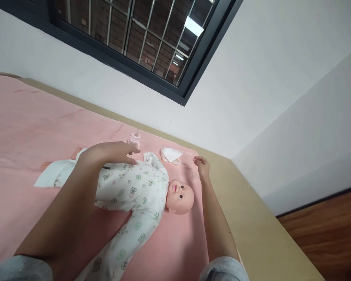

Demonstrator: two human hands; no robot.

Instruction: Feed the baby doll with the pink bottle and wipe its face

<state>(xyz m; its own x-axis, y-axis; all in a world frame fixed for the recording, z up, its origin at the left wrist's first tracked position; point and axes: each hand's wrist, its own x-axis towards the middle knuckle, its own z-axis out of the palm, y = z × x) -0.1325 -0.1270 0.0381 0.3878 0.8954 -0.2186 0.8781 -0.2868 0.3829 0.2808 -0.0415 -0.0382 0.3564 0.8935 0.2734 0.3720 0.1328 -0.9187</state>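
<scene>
Closest to us, two grey sleeves (20, 269) at the bottom, and out of them come the bare forearms (218, 222), reaching forward! A long stretch of patterned garment (131, 234) runs back towards the wearer over the pink mat (166, 249), and there's the doll (143, 181), on its back in the middle, long axis running crosswise, head (181, 197) to the right, lower end to the left with a white cloth (48, 173) at that end. The left forearm cuts right across its body, hiding part of it!

Now the hands: the left hand (121, 152) is over the far side of the torso, thumb and fingers apart, nothing seen in it; contact with the clothing, I can't tell. The right hand (203, 168) is beyond the head at the mat's edge, fingers loosely bent, no object showing, well apart from its partner. So the torso belongs to the left side, the head lies nearer the right!

Further out, a pink-capped bottle (134, 140) stands just behind the left fingers, a white folded item (172, 155) between the hands, then the bare table (242, 203), the white wall (84, 74) and a dark-framed window (163, 88) with bars
</scene>
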